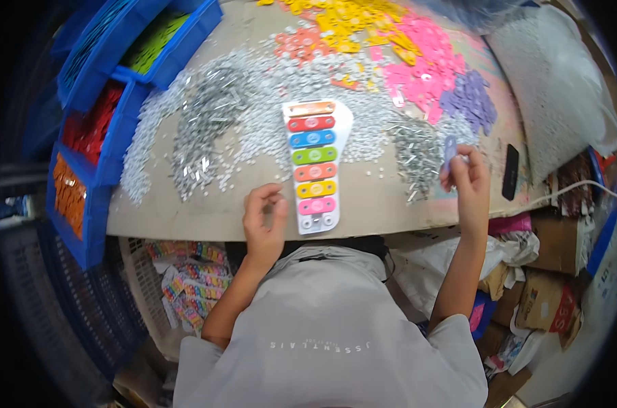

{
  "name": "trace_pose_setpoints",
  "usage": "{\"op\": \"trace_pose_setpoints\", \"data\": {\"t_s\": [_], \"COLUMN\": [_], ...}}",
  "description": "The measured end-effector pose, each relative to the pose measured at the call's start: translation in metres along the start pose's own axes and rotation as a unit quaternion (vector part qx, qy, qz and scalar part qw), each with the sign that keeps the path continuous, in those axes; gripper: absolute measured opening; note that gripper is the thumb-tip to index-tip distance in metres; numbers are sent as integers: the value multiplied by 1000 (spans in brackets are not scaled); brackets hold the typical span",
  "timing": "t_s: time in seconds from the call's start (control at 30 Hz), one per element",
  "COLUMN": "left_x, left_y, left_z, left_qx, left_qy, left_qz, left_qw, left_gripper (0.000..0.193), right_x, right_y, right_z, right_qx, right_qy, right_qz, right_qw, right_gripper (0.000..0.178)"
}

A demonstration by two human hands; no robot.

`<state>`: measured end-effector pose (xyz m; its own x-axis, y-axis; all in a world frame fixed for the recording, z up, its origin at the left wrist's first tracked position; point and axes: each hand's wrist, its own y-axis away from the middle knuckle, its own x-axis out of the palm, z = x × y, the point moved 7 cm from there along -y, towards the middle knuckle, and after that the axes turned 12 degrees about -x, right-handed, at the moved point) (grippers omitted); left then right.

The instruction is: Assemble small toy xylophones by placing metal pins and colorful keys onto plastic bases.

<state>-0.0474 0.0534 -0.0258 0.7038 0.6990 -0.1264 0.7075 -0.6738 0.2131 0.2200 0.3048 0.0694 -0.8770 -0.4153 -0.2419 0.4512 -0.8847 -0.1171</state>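
A toy xylophone (314, 163) lies upright in front of me on the table's near edge. Its white base carries a row of coloured bars, orange at the far end and pink toward me; below the pink one, bare white base with two round posts shows. Just left of it is my left hand (263, 224), its fingers loosely bent and nothing visible in them. My right hand (466, 173) pinches a purple xylophone bar (450, 151) above the right side of the table, near a pile of metal pins (416, 160) and the loose purple bars (472, 100).
Small white caps (274, 126) and more metal pins (210, 115) spread over the table. Pink (427, 64) and yellow bars (349, 24) lie at the back. Blue bins (108, 180) stand left, a white sack (550, 81) right. A black strip (510, 172) lies at the right; a crate (142, 292) sits below.
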Motion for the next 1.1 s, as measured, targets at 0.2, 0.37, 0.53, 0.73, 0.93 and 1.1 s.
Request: {"op": "trace_pose_setpoints", "data": {"t_s": [0.2, 0.37, 0.53, 0.73, 0.93, 1.1], "left_x": [9, 12, 17, 17, 19, 8], "left_y": [5, 10, 16, 15, 11, 10], "left_z": [-37, -27, -31, -29, -20, 3], "left_qx": [140, 136, 151, 137, 103, 29], "left_qy": [-169, -206, -241, -231, -202, -90], "left_qz": [20, 46, 69, 72, 91, 91], "left_qw": [975, 968, 956, 961, 970, 991], "left_gripper": [31, 46, 49, 54, 55, 48], "right_x": [116, 162, 168, 156, 142, 34], "right_y": [58, 72, 73, 65, 69, 42], "right_z": [17, 30, 23, 8, -25, -13], "right_qx": [16, -11, -25, -42, 41, -40], "right_qy": [50, 87, 108, 140, 94, 271], "right_qz": [230, 316, 326, 252, 257, -71], "right_qw": [972, 945, 939, 957, 961, 959], "right_gripper": [13, 11, 13, 21, 30, 16]}}
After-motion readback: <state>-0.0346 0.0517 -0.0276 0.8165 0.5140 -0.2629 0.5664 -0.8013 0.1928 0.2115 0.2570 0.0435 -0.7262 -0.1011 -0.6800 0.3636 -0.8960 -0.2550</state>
